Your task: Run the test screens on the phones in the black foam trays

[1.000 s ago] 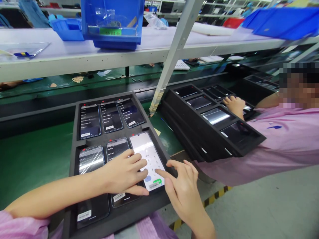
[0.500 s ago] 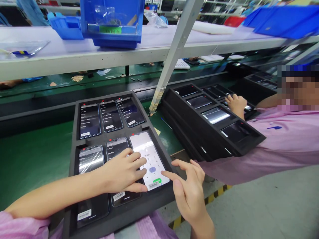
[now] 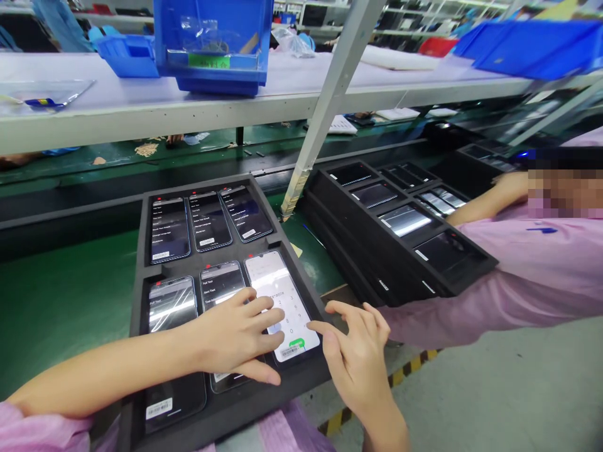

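Note:
A black foam tray (image 3: 221, 415) holds several smartphones in two rows. The front right smartphone (image 3: 264, 274) shows a white dial pad with a green call button. My left hand (image 3: 245, 333) lies over this screen's left side with fingers spread, covering part of the dial pad and of the middle front smartphone (image 3: 217, 276). At the screen's right edge, my right hand (image 3: 355, 351) points its index finger at the lower right keys, the other fingers loosely bent. Neither hand holds anything. Dark test menus show on the back-row smartphones (image 3: 210, 220).
Another stack of black trays (image 3: 358, 232) with phones stands to the right, beside a co-worker in a pink sleeve (image 3: 452, 314). A slanted metal post (image 3: 330, 94) rises between the trays. Blue bins (image 3: 211, 44) stand on the shelf above.
My left hand has shifted slightly right over the dial pad, and more characters show in its number line. The co-worker's hand has moved away from their tray toward the back right.

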Tool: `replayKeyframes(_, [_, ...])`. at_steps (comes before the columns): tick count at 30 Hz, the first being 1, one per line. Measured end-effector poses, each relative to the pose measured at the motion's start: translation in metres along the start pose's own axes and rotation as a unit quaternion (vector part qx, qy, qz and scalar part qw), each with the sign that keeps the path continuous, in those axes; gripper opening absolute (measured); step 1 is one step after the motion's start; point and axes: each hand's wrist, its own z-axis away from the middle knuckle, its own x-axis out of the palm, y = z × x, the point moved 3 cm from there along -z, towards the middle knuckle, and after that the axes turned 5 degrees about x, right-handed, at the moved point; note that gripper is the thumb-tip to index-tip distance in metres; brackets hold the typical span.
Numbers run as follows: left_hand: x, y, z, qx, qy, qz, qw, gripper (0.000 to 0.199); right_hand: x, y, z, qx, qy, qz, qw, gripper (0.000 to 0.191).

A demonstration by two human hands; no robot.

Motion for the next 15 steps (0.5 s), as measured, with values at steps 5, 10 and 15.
replayKeyframes(5, [0.0025, 0.0008, 0.0013, 0.005, -0.019, 0.011, 1.000, 0.052, -0.0038, 0.0004, 0.0004, -0.014, 0.027, -0.003, 1.000, 0.034])
replayKeyframes(10, [-0.0016, 0.0012, 0.0016, 0.004, -0.005, 0.007, 1.000, 0.052, 0.0000, 0.0017, 0.0020, -0.055, -0.018, 0.004, 0.998, 0.029])
replayKeyframes(15, [-0.0003, 0.0017, 0.0006, 0.007, -0.007, 0.005, 1.000, 0.052, 0.0038, 0.0032, 0.0021, -0.028, -0.036, -0.004, 0.999, 0.028])
